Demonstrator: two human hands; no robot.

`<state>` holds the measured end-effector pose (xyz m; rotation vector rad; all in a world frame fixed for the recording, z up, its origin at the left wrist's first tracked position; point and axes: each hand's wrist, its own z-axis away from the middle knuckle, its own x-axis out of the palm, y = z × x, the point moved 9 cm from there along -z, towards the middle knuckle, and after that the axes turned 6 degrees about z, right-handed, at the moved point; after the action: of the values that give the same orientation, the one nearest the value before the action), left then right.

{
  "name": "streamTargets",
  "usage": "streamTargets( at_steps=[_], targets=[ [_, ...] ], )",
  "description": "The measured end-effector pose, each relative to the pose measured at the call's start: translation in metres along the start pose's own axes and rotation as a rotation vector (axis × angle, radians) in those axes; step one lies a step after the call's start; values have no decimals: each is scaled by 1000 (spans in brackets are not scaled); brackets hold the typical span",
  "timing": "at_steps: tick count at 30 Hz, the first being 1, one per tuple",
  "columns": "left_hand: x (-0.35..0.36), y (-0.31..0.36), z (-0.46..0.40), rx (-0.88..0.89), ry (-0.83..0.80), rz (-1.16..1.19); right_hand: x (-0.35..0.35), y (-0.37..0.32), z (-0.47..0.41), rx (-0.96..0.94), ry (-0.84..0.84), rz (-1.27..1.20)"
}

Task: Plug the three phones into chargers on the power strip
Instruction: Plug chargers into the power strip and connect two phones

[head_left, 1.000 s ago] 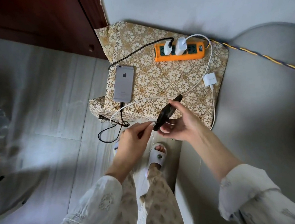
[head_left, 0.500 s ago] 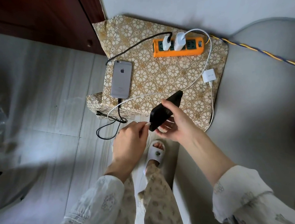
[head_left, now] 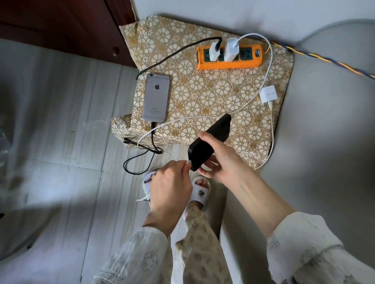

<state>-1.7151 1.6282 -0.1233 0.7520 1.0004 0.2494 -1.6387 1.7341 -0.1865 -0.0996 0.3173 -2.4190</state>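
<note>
While a slim black phone (head_left: 209,143) was gripped, tilted, by the right hand (head_left: 220,161), a white cable's tip was pinched against its lower end by the left hand (head_left: 170,186). A smooth grey phone (head_left: 156,97) lay face-down on the floral-patterned tabletop (head_left: 212,94), near the orange power strip (head_left: 229,57).

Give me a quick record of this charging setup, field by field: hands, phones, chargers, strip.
left hand: pinches the white cable's plug at the black phone's lower end
right hand: holds the black phone, tilted, above the cushion's edge
grey phone: face down on the cushion, black cable plugged in
power strip: orange, two white chargers plugged in
spare charger: white, lying on the cushion, not in the strip
third phone: not visible
</note>
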Motion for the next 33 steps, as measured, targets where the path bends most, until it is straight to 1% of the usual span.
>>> streamTargets(
  at_steps=[2, 5, 7, 8, 10, 11, 13, 15, 20, 22, 24, 26, 29, 33],
  targets=[
    [2, -2, 2, -8, -10, 18, 1, 0, -1, 2, 5, 16],
    [16, -7, -2, -6, -152, 30, -5, -7, -5, -21, 20, 98],
    [24, -26, -11, -98, -237, 97, -10, -12, -10, -41, 3, 140],
    [26, -42, -17, -160, -250, 143, -11, -14, -12, -51, -10, 145],
    [21, -80, -36, -256, -194, 168, -15, -19, -16, -73, -13, 153],
    [18, -100, -46, -294, -171, 114, -17, -21, -18, -89, -8, 164],
    [16, -132, -63, -379, -185, -5, -18, -26, -24, -118, 9, 192],
    [19, -144, -80, -429, -217, -20, -18, -30, -28, -136, 15, 225],
    [44, -155, -102, -433, -264, 1, -20, -28, -30, -138, -42, 228],
    [36, -159, -98, -426, -201, -39, -21, -24, -28, -115, -70, 225],
    [20, -160, -90, -402, -119, -129, -22, -20, -26, -102, -86, 253],
    [11, -161, -74, -384, -109, -167, -22, -18, -25, -103, -99, 282],
    [17, -160, -45, -421, -193, -29, -23, -19, -23, -115, -97, 332],
    [62, -143, -14, -492, -420, 196, -26, -24, -24, -140, -90, 442]
  ],
)
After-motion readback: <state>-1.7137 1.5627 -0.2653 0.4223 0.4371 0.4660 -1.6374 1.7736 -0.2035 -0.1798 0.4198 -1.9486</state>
